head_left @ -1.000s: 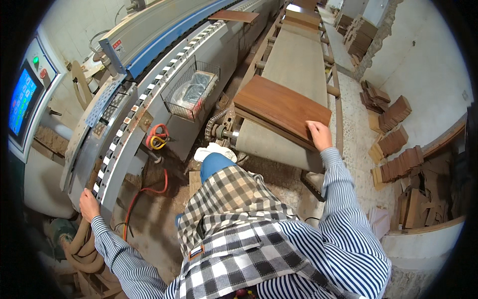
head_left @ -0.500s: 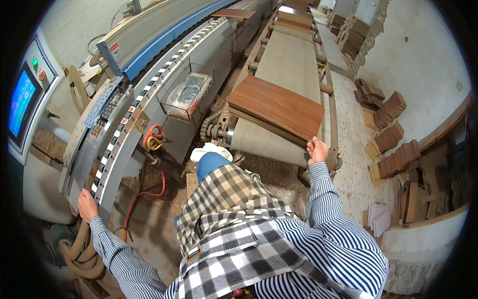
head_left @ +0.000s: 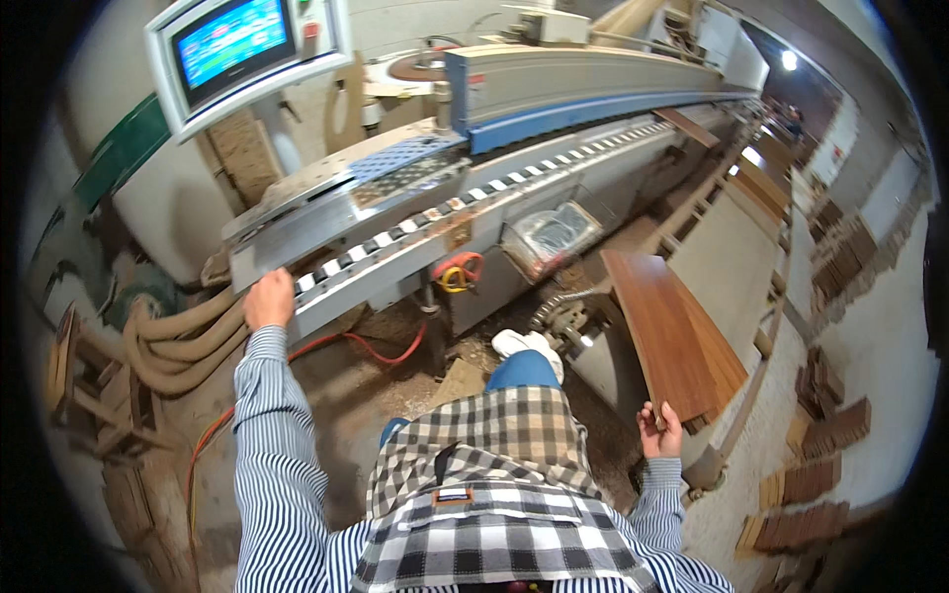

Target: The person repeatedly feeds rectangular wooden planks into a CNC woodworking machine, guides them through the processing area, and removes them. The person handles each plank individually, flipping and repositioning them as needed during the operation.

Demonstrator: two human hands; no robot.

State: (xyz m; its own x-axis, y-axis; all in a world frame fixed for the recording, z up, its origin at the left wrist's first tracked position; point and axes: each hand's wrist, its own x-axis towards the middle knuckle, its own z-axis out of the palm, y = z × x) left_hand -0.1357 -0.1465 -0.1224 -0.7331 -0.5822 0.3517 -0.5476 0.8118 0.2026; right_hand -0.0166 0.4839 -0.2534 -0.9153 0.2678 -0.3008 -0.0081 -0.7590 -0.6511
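Plainly, the weak point was the upper brown board (head_left: 652, 331), just ahead of the right hand (head_left: 660, 435): skewed across the lower board (head_left: 723, 366) on the conveyor (head_left: 729, 237) and pinched only at its near corner, it might have slipped or tipped if that small hold failed, or scuffed the lower face if dragged. The right hand was nearly closed, thumb and fingers at that corner. Well off to its left, the left hand (head_left: 270, 299) was curled beside the machine track's (head_left: 400, 231) near end; whether it gripped the edge, I could not tell.
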